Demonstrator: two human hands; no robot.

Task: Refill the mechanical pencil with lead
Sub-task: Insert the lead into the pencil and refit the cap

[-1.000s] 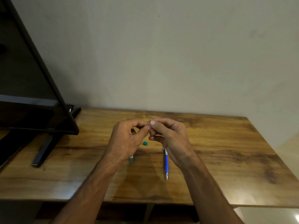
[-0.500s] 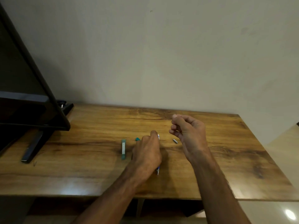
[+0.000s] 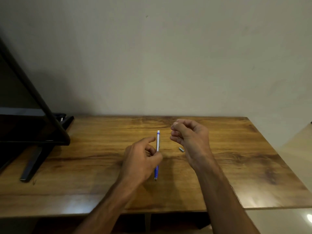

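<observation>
Mechanical pencil (image 3: 158,141) pinched in left hand (image 3: 140,159), right hand (image 3: 189,135) fingertips pinched

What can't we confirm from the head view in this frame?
- Lead: too thin to see in the pinched right hand.
- Pencil middle: hidden by left hand fingers.
- Small silver cap on the table: too small to identify.
- Screen: cut off by the left edge.

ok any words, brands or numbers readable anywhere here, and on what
None can be read.
Mechanical pencil in the left hand: any barrel print is too small and blurred.
Small metal cap on the table: no visible marking.
Monitor: dark, no visible logo.
</observation>
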